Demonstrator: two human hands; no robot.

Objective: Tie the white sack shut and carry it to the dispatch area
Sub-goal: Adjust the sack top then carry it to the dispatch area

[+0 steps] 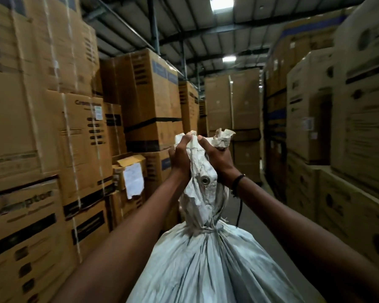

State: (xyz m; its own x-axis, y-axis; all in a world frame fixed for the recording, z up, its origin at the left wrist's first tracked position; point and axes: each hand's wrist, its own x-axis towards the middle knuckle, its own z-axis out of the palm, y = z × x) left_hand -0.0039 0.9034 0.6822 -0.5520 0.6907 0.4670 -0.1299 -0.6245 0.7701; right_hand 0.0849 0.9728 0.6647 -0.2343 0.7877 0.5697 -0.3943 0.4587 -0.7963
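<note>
Fingers of the left hand and right hand are clenched on the gathered top of the sack, held up centre frame between both forearms. A cord cinches its neck, below a metal eyelet. A black band circles the right wrist; stacked cartons line both sides of the aisle.

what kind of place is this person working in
Most likely a warehouse or storeroom. Tall stacks of printed cardboard cartons line both sides of a narrow aisle, a metal roof with strip lights runs overhead, and both hands, left hand and right hand, grip the neck of a tied white sack.
</note>
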